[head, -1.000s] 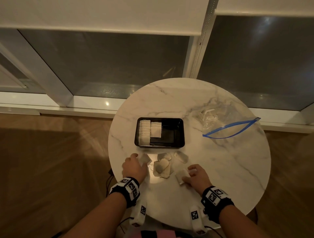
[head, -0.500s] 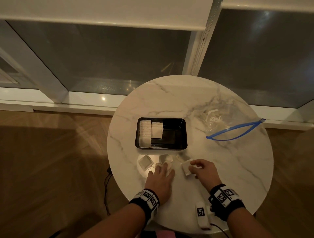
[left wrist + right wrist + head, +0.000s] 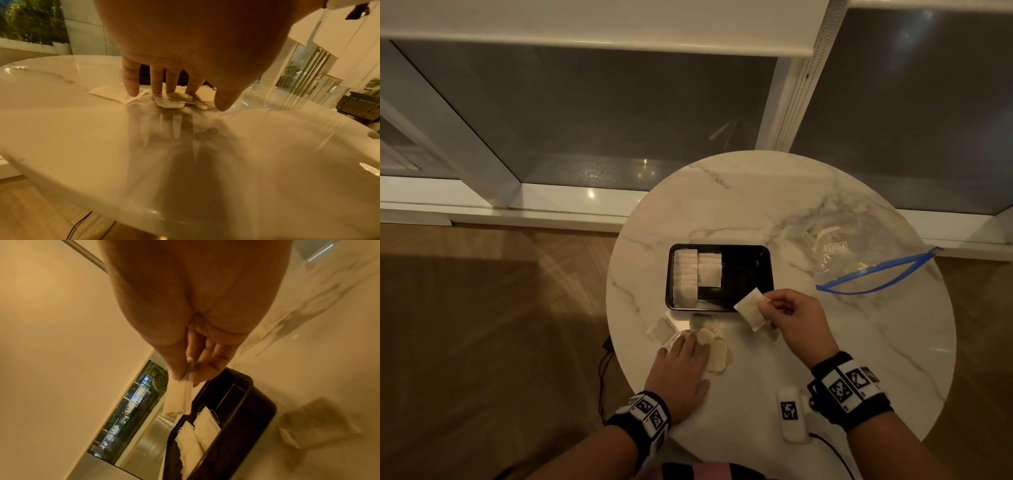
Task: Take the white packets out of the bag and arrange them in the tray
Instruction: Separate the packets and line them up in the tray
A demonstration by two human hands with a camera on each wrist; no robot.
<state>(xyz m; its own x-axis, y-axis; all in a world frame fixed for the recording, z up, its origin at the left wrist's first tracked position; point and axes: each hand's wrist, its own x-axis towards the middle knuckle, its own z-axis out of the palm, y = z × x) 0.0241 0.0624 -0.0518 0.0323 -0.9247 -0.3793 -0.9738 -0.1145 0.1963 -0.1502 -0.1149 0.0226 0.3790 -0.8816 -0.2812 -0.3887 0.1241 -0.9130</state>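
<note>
Marble table (image 3: 825, 342), packet (image 3: 751, 308) pinched by right fingers (image 3: 774, 301)

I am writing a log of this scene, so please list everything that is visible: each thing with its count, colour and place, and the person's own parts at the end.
tray: one, black, middle of the table.
packets in tray: white, two rows at its left side; count unclear.
held packet: one, white, above the tray's near right corner.
loose packets: several, white, on the table before the tray.
zip bag: one, clear with blue seal, right of the tray.
table: one, round, white marble.
window: dark, behind the table.
floor: brown wood.
left hand: flat, fingers resting on the loose packets.
right hand: pinches the held packet.
</note>
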